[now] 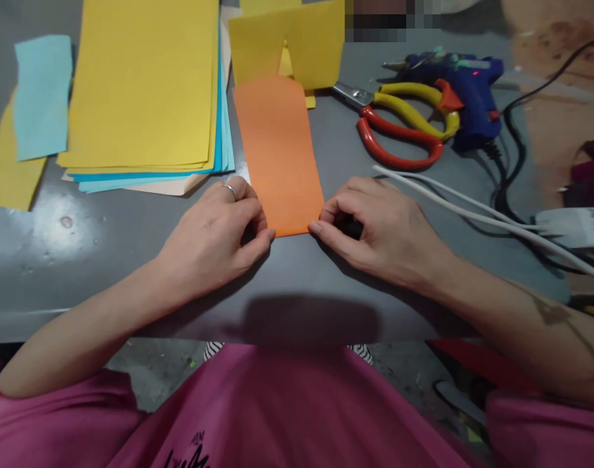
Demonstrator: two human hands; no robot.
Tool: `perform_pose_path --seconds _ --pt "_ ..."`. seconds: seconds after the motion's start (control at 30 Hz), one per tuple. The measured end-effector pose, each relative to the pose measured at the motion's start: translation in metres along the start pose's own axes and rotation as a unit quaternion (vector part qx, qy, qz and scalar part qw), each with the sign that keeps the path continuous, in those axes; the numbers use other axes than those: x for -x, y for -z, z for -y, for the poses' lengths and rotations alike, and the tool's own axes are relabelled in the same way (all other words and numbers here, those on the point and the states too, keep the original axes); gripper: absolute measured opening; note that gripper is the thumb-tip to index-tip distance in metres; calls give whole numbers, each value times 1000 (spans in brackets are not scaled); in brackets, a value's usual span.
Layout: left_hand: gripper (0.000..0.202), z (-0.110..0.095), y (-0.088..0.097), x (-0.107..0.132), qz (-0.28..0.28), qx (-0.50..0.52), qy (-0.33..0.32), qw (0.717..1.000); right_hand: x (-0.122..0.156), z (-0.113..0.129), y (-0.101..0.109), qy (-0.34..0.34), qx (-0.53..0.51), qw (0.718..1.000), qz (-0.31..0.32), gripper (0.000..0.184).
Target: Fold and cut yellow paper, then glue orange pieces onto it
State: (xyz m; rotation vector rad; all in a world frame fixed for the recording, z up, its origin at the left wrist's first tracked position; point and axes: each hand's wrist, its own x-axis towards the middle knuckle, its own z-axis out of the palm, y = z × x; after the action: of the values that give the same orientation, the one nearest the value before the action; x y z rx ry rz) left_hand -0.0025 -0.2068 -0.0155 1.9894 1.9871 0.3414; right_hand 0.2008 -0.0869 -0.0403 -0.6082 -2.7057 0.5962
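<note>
An orange strip of paper (280, 149) lies lengthwise in front of me, its near edge folded or rolled into a narrow band. My left hand (223, 224), with a ring on one finger, pinches the left corner of that near edge between thumb and fingers. At the right corner, my right hand (375, 227) pinches the same edge. The strip's far end overlaps a yellow paper piece (316, 45) that has a narrow slit-like opening in it.
Left of the strip is a stack of yellow and blue sheets (145, 84). Beyond it lie a light blue piece (43, 97) and a yellow piece (14, 169). Scissors (399, 136) with red and yellow handles touch or overlap a blue glue gun (477, 97). White cables (472, 205) run at right.
</note>
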Motion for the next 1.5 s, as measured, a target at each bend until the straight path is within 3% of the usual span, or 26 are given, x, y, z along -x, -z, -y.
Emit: perform_pose_path --seconds 0.43,0.67,0.83,0.9,1.0,1.1,1.23,1.37,1.5 --pt "13 0 -3 1 -23 -32 -29 999 -3 4 3 -35 7 999 27 17" --pt "34 -2 -9 10 -29 -96 -152 983 -3 0 4 -23 -14 999 29 12" --pt "35 -3 -10 13 -38 -132 -180 974 -2 -3 13 -30 -26 999 12 12" --pt "35 -3 -10 13 -39 -138 -183 973 0 -3 17 -3 -14 1000 -19 16" --pt "33 -4 -10 12 -42 -145 -186 971 5 -2 17 107 16 993 -45 21" --pt "33 -6 -10 12 -51 -167 -207 963 12 1 12 181 98 978 -25 23" --pt "34 -8 -8 18 -44 -191 -204 959 15 5 7 196 162 967 -11 20" --pt "35 -6 -8 38 -16 -214 -158 964 15 6 7 194 177 965 -16 19" --pt "41 -2 -8 57 -27 -242 -134 961 16 6 6 197 177 964 -20 19"
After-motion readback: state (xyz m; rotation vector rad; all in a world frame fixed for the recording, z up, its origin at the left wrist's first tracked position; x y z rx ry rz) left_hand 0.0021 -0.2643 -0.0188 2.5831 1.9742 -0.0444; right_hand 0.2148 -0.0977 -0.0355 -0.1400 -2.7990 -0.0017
